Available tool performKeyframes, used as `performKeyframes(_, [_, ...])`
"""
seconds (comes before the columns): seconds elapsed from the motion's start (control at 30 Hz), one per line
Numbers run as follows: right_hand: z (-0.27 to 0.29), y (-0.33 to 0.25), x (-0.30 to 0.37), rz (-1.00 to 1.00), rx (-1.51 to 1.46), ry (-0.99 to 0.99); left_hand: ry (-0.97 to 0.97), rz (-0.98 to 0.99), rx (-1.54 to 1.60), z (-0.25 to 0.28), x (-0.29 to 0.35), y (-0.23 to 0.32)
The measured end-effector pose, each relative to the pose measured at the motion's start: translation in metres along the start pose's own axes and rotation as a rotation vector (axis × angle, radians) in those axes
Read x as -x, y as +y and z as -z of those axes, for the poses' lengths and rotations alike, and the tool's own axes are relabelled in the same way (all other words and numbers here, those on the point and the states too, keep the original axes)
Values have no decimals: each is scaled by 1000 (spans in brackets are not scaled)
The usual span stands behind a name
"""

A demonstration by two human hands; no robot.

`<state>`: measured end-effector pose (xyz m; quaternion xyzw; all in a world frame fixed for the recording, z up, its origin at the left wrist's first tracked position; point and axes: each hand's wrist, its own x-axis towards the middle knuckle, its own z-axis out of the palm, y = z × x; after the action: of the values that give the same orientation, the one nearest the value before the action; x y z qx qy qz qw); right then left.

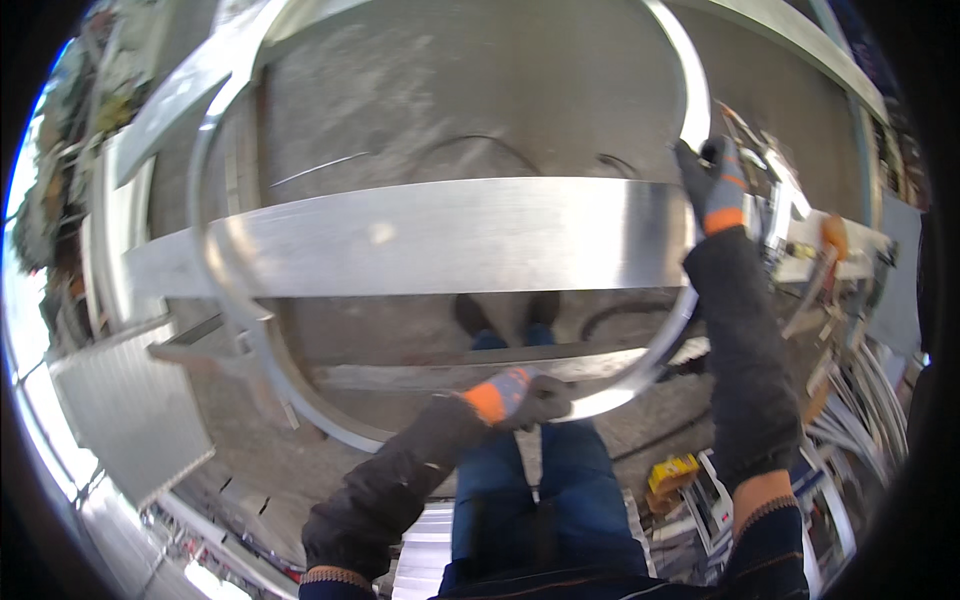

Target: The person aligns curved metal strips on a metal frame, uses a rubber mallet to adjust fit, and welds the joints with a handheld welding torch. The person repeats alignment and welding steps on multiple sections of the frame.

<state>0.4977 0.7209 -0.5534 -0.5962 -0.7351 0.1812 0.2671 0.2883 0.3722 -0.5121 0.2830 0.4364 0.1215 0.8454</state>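
A large ring of bent, flat, shiny metal (632,382) fills the middle of the view, partly out of frame at the top. My left hand (532,399), in a dark glove with an orange cuff, is closed around its near edge, in front of my legs. On the ring's right side my right hand (712,185), gloved the same way, grips the band with fingers curled over it. Beneath the ring a wide, flat silver metal beam (440,240) runs from left to right across the frame.
An orange-headed mallet (833,235) lies among tools at the right end of the bench. Curved metal strips (875,405) are heaped at the lower right, near a yellow item (673,473). A ribbed panel (135,410) stands at the left. Another metal bar (790,40) crosses the upper right.
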Motion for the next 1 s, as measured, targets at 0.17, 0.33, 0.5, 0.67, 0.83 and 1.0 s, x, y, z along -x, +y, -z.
performKeyframes(0.17, [14, -24, 22, -455, -230, -345, 63, 19, 7, -59, 35, -17])
performKeyframes(0.33, [43, -67, 55, -435, -244, -356, 252, -173, -123, -113, 56, -40])
performKeyframes(0.5, [65, -137, 37, -166, -427, -231, 435, -88, -64, -133, 67, -48])
performKeyframes(0.67, [73, -210, -6, 163, -755, -221, 726, -53, -456, -69, 77, -36])
performKeyframes(0.83, [65, -256, -17, 100, -1088, -231, 810, 14, -376, -8, 61, -9])
performKeyframes(1.0, [58, -264, -12, 114, -1173, -294, 829, 112, -261, -9, 48, 5])
